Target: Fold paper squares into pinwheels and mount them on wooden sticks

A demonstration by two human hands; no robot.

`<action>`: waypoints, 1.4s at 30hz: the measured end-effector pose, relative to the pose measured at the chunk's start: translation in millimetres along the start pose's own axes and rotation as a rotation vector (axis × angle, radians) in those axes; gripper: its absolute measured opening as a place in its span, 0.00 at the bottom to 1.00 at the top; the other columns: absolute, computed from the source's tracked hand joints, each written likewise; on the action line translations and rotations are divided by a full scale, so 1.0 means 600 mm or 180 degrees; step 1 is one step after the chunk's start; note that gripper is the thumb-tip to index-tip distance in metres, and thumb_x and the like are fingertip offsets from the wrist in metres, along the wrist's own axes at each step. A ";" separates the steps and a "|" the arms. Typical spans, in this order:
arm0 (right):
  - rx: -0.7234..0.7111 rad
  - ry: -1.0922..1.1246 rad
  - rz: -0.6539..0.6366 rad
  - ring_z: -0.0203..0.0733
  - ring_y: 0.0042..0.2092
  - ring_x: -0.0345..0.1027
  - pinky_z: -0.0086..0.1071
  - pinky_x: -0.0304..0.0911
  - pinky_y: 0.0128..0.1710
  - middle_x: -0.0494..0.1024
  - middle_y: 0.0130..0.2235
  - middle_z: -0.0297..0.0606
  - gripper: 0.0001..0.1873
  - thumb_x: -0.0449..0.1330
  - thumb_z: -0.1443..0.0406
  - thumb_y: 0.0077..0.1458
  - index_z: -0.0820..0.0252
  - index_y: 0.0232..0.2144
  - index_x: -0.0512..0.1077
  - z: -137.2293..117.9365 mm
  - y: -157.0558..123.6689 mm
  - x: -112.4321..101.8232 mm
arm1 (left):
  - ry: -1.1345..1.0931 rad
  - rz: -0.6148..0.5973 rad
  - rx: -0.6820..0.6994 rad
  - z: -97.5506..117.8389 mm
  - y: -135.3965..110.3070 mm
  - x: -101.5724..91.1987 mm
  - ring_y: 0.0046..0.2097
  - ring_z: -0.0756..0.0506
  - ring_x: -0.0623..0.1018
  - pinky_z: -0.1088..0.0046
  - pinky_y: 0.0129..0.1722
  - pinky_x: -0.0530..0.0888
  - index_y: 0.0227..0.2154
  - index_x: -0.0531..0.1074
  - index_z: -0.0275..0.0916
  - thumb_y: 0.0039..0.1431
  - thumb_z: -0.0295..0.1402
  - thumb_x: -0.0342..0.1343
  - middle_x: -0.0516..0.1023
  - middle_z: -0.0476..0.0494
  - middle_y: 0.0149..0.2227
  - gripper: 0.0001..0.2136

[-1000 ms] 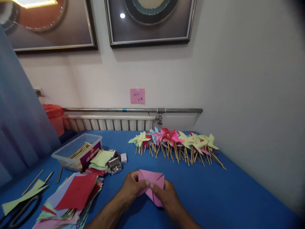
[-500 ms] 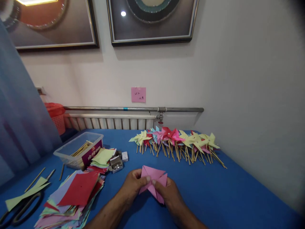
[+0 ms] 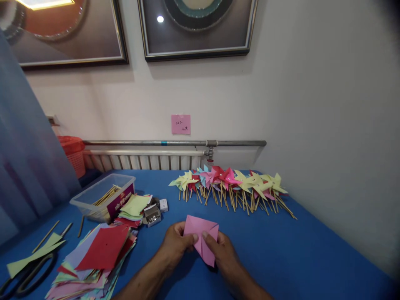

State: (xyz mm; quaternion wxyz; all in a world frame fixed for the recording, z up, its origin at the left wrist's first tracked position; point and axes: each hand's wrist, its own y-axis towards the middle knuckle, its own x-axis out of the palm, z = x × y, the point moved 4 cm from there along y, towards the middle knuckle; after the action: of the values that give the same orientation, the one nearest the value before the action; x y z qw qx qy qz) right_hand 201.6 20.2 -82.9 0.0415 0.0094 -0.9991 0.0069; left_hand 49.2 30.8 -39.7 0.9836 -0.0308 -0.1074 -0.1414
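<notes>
Both my hands pinch a pink paper square [image 3: 201, 237] with folded corners, held just above the blue table [image 3: 281, 250]. My left hand [image 3: 176, 243] grips its left side with thumb and fingers closed on the paper. On the right side, my right hand [image 3: 223, 254] presses its thumb at the paper's middle, fingers behind. A row of finished paper pinwheels [image 3: 231, 187] on wooden sticks lies further back.
A pile of coloured paper squares [image 3: 96, 254] lies at the left, with black scissors [image 3: 25, 277] beyond it. A clear plastic box of wooden sticks [image 3: 103, 198], a small open box of pins [image 3: 151, 216], and loose sticks sit behind. Wall and radiator bound the table.
Another corner of the pink paper has been folded toward the middle, so it looks flatter. Both hands stayed in nearly the same place.
</notes>
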 end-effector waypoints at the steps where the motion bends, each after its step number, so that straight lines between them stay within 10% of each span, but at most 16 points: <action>1: 0.0007 0.0010 0.0014 0.45 0.31 0.71 0.35 0.65 0.31 0.82 0.30 0.41 0.36 0.67 0.36 0.46 0.63 0.36 0.81 0.004 0.003 -0.001 | 0.0012 0.0017 0.0004 0.000 0.000 0.000 0.21 0.53 0.63 0.74 0.24 0.57 0.25 0.76 0.33 0.36 0.46 0.76 0.70 0.50 0.19 0.22; 42: 0.0133 0.0258 -0.0137 0.47 0.34 0.74 0.37 0.68 0.36 0.84 0.33 0.42 0.31 0.71 0.43 0.46 0.64 0.40 0.81 -0.032 -0.018 0.006 | -0.0250 0.0154 0.0118 0.029 -0.016 0.020 0.23 0.54 0.63 0.77 0.26 0.61 0.24 0.78 0.33 0.33 0.37 0.76 0.70 0.53 0.18 0.16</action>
State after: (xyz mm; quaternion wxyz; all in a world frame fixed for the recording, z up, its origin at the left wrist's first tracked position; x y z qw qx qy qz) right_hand 200.1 9.9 -63.3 0.0819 0.0315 -0.9958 0.0273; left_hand 54.1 19.7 -20.0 0.9822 -0.0207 -0.1477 -0.1143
